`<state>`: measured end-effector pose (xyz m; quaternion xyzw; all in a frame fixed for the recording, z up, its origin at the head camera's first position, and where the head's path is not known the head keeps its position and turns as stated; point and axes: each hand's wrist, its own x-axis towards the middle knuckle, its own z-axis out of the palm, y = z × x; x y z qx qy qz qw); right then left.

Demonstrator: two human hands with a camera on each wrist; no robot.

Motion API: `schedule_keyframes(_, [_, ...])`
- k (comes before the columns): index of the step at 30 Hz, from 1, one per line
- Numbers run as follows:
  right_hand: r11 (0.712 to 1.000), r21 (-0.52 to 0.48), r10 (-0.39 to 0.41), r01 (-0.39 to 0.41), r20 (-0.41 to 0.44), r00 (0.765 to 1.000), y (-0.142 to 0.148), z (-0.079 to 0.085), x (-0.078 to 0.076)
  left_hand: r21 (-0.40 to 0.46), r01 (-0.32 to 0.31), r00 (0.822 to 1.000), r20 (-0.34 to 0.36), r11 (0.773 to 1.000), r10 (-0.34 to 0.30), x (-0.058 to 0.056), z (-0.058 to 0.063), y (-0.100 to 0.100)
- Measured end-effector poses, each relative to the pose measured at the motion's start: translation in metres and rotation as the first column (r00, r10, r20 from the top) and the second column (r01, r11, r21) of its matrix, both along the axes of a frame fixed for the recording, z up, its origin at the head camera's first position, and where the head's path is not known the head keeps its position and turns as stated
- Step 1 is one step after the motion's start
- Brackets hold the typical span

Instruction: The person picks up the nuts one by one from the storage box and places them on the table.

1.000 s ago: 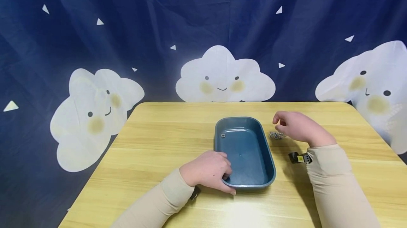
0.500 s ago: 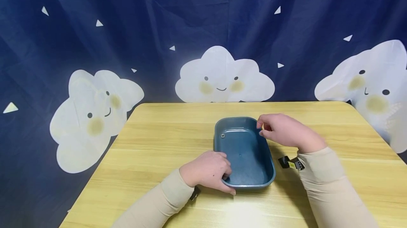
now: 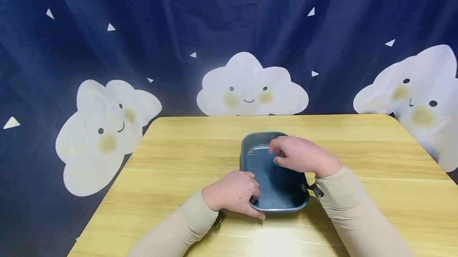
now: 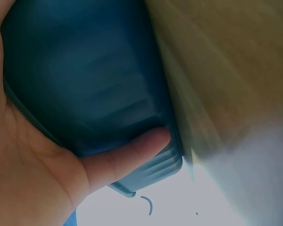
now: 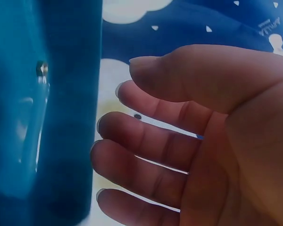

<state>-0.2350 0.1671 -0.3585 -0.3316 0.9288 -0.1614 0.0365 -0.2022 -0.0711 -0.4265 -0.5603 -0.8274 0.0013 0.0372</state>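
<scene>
A dark blue rectangular tray [image 3: 273, 193] sits on the table. My left hand [image 3: 232, 191] grips its near left edge, fingers curled over the rim and inside. In the left wrist view the thumb [image 4: 132, 153] lies against the tray's outer wall. One small metal nut [image 3: 250, 153] rests in the tray's far left corner; the same nut [image 5: 42, 69] appears in the right wrist view. Over the tray's right side hovers my right hand [image 3: 304, 155], fingers loosely bent and thumb apart from them. Nothing shows between those fingers in the right wrist view [image 5: 179, 127].
The wooden table [image 3: 186, 149] has rounded far corners. Behind it hangs a navy curtain [image 3: 229, 18] printed with clouds and small white triangles. A small black wrist camera [image 3: 313, 189] on the right cuff hangs by the tray's right rim.
My right hand has moved left, from beside a small cluster of metal nuts on the table to above the tray. That cluster is now hidden behind the hand. My left hand stays put.
</scene>
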Motion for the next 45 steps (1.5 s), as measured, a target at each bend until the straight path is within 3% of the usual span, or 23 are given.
schedule_keyframes(12, [0.994, 0.107, 0.031, -0.032, 0.011, 0.999, -0.040, -0.009, -0.010, 0.001, -0.011, 1.000, 0.007, 1.000, 0.011, 0.000, 0.000, -0.001])
schedule_keyframes(20, [0.986, 0.166, 0.008, -0.014, 0.038, 0.999, -0.060, -0.029, -0.022, -0.013, -0.021, 1.000, -0.007, 1.000, 0.021, 0.001, 0.001, 0.000])
schedule_keyframes(33, [0.980, 0.194, 0.038, -0.047, 0.052, 0.998, -0.068, -0.046, -0.028, -0.005, -0.034, 0.999, -0.018, 0.999, 0.034, 0.001, 0.001, 0.000])
schedule_keyframes(45, [0.971, 0.235, 0.033, -0.039, 0.029, 0.999, -0.067, -0.048, -0.029, 0.005, -0.022, 0.999, -0.027, 1.000, 0.022, 0.002, 0.001, 0.000])
